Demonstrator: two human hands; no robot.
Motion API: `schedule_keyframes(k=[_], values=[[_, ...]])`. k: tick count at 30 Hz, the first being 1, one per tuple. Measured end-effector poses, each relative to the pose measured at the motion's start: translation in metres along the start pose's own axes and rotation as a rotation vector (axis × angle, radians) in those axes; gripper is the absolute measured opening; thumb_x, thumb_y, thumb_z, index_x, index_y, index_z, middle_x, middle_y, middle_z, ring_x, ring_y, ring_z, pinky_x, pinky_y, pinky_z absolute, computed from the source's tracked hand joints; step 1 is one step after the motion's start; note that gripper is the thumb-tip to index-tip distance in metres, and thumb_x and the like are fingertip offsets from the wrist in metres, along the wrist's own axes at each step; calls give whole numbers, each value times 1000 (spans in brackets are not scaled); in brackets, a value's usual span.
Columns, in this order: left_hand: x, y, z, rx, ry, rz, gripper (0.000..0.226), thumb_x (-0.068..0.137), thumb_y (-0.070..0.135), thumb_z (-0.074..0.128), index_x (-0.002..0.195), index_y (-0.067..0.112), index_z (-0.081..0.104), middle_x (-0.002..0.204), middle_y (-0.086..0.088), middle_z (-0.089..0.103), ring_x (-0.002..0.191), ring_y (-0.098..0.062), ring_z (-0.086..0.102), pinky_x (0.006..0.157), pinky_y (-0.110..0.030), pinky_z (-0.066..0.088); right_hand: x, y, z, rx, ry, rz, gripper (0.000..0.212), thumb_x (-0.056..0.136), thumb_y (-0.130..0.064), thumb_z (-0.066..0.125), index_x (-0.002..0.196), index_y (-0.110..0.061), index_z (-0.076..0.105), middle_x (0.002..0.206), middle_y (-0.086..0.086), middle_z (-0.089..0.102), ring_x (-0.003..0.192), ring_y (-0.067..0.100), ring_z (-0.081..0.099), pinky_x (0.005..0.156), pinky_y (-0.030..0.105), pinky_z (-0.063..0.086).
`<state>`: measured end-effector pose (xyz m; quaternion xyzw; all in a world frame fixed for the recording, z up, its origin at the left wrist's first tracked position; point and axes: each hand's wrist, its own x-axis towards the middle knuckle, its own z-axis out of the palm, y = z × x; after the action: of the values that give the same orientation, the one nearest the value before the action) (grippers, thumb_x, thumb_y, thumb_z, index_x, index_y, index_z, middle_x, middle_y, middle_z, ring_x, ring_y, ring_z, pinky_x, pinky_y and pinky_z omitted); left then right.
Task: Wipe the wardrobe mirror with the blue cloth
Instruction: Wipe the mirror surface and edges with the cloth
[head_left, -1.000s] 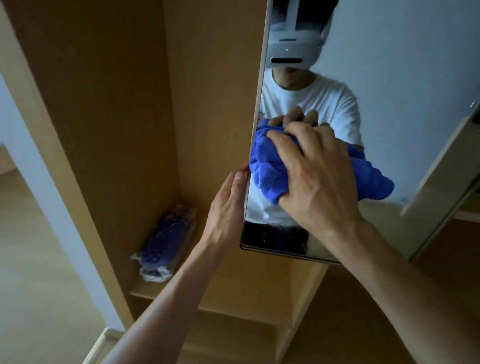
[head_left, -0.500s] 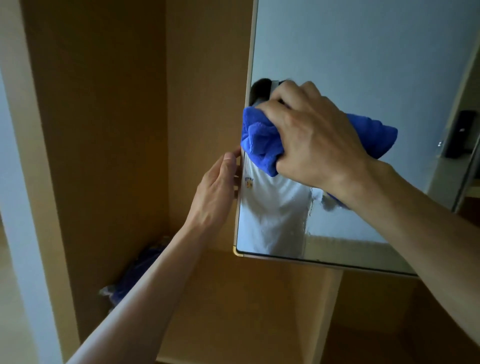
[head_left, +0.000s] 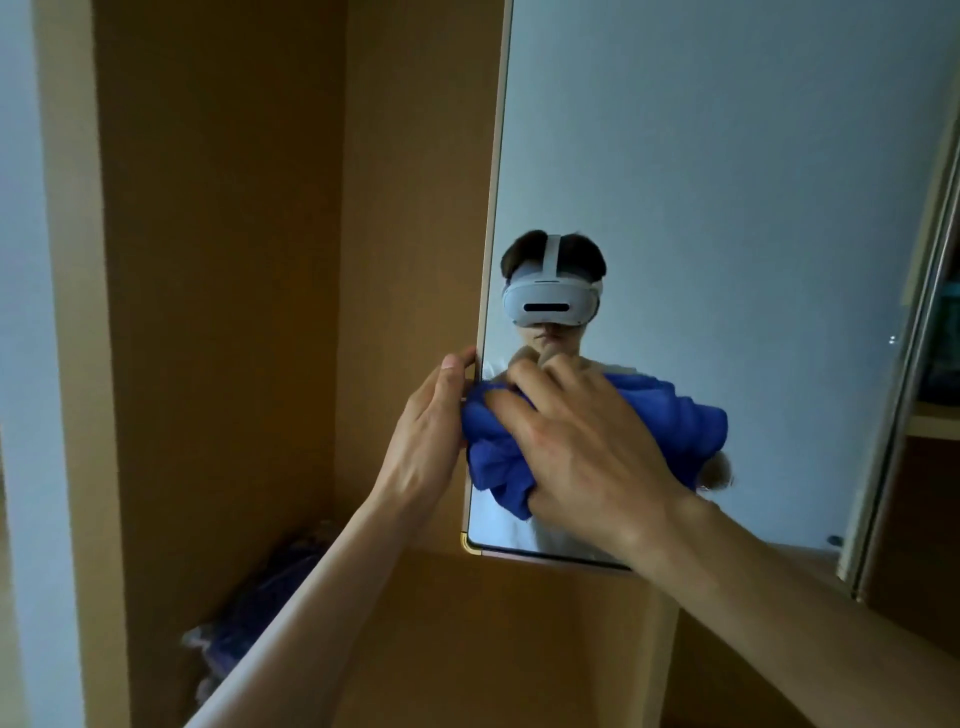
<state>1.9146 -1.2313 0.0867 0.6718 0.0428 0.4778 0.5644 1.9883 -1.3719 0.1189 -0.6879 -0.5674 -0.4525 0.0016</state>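
Though behind forearm (head_left: 317, 592), bundle (head_left: 244, 623) (left grip (head_left: 431, 436) flat; right grip (head_left: 587, 457) clamped on blue cloth (head_left: 496, 462))

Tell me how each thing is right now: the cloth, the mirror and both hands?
mirror, upright, partly covered by the cloth.
blue cloth, bunched up, pressed against the mirror's lower left.
right hand, grips the cloth.
left hand, rests on the mirror's left edge, fingers straight.
bundle, lying low in the wardrobe, untouched.

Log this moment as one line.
step: wiping mirror | right hand: grips blue cloth, pressed at lower left | left hand: touches mirror's left edge
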Motion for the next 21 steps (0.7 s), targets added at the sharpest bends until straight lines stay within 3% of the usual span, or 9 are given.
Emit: schedule_keyframes(k=[2, 5, 7, 11, 14, 16, 18, 21], values=[[-1, 0, 2, 24, 10, 2, 35, 107, 54, 34, 124, 46, 64, 121, 13, 72, 117, -5, 65, 107, -39, 50, -6, -4, 5, 29, -22, 4, 43, 72, -21, 66, 112, -20, 53, 115, 5, 51, 101, 28, 49, 90, 44, 44], [-4, 2, 4, 59, 3, -7, 32, 107, 53, 34, 109, 61, 65, 112, 29, 71, 109, 8, 65, 101, -28, 51, -10, -8, 8, 49, -28, 4, 46, 73, -19, 66, 117, -21, 55, 115, 4, 52, 101, 27, 50, 91, 44, 45], [-7, 4, 5, 68, 1, -19, 32, 107, 54, 32, 108, 62, 63, 109, 32, 70, 107, 10, 64, 98, -24, 51, -11, -8, 10, 53, -26, 1, 46, 74, -20, 66, 119, -21, 55, 116, 3, 52, 102, 26, 50, 91, 42, 45], [-10, 5, 3, 66, -18, -48, 37, 107, 56, 28, 113, 60, 65, 115, 22, 72, 111, 4, 65, 98, -25, 51, -10, -5, 7, 58, -37, -23, 42, 79, -24, 59, 120, -24, 54, 117, 1, 51, 102, 24, 48, 91, 39, 43], [-13, 4, 3, 38, -17, -67, 49, 104, 60, 30, 134, 40, 62, 125, 5, 71, 116, -10, 66, 107, -44, 51, -2, 2, -2, 51, -15, -32, 36, 80, -23, 52, 116, -22, 55, 113, 2, 53, 100, 24, 48, 92, 41, 42], [-15, 4, 2, 56, -31, -67, 54, 103, 62, 28, 139, 36, 59, 127, 2, 70, 117, -14, 66, 107, -48, 50, 5, 13, -12, 18, 18, -11, 39, 78, -23, 51, 117, -21, 56, 114, 2, 55, 102, 24, 49, 90, 39, 41], [-18, 4, 1, 83, -40, -56, 51, 103, 65, 26, 139, 45, 56, 130, 6, 68, 120, -12, 64, 108, -46, 50, 13, 28, -26, -1, 56, 32, 46, 75, -24, 54, 121, -19, 58, 116, 2, 56, 102, 26, 50, 84, 37, 40], [-23, 5, 3, 102, -22, -50, 34, 95, 73, 30, 116, 68, 56, 133, 15, 65, 124, -9, 61, 111, -46, 47, 25, 53, -49, -13, 123, 87, 48, 72, -18, 61, 120, -16, 62, 115, 6, 57, 98, 31, 51, 76, 43, 46]])
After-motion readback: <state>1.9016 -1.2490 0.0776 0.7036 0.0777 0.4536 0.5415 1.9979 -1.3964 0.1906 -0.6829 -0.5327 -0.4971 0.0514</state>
